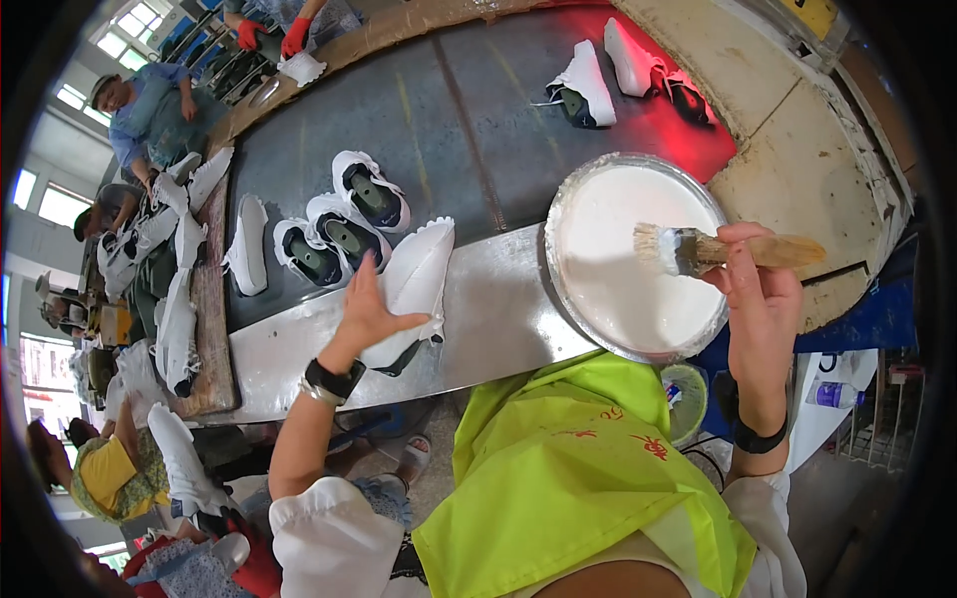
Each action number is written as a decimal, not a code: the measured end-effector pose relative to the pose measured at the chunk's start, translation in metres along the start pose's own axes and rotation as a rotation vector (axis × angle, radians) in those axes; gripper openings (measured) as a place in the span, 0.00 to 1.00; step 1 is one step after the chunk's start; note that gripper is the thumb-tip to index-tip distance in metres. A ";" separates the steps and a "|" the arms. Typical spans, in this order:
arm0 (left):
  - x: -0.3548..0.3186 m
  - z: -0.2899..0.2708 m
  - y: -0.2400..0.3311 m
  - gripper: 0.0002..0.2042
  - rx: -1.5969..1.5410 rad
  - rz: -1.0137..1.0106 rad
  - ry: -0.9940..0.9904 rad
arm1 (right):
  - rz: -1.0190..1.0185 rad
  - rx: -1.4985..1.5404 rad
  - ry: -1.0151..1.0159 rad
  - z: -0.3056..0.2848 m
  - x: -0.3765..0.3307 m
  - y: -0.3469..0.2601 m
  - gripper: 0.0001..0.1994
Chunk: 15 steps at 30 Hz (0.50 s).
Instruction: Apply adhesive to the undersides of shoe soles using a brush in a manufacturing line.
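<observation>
My right hand (763, 284) is closed around the wooden handle of a flat paintbrush (703, 251). The brush's pale bristles are over a round metal basin (554, 289) of white liquid (618, 289); whether they touch the surface I cannot tell. My left hand (361, 317) is open, fingers spread, beside a white shoe piece (419, 264) with a frilled edge that lies on the metal strip. Its thumb overlaps the piece, though contact is unclear. Just beyond that hand sit several white shoe pieces with dark green insides (351, 239), and a white piece (251, 244) lies to their left.
A dark conveyor belt (399, 110) runs behind the metal edge strip (508, 299). White shoe pieces (588, 85) lie at its far right under red light. At left, a rack (214, 339) carries more shoes. Several people work nearby, one in red gloves (295, 38).
</observation>
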<state>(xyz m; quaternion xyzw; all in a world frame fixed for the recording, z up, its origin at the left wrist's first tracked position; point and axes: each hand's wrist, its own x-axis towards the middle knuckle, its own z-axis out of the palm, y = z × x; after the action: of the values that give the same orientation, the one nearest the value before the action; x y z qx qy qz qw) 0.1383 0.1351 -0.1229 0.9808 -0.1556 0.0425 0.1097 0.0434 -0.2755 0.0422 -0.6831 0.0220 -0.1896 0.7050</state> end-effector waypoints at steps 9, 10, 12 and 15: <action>-0.011 -0.006 0.002 0.33 -0.940 -0.714 -0.475 | 0.115 -0.406 0.041 -0.033 0.031 0.114 0.10; -0.012 -0.007 0.010 0.34 -0.879 -0.625 -0.315 | 0.121 -0.461 0.012 -0.033 0.037 0.129 0.11; -0.017 0.001 0.015 0.40 -0.545 -0.431 -0.207 | 0.113 -0.550 0.023 -0.026 0.046 0.156 0.11; -0.024 -0.008 0.077 0.45 -0.081 -0.175 0.188 | 0.141 -0.841 -0.013 -0.015 0.048 0.161 0.12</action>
<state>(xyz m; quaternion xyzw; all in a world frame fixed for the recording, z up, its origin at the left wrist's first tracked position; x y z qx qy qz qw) 0.0909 0.0725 -0.1025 0.9770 -0.0603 0.1181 0.1668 0.1215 -0.3049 -0.1041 -0.9091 0.1397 -0.1112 0.3763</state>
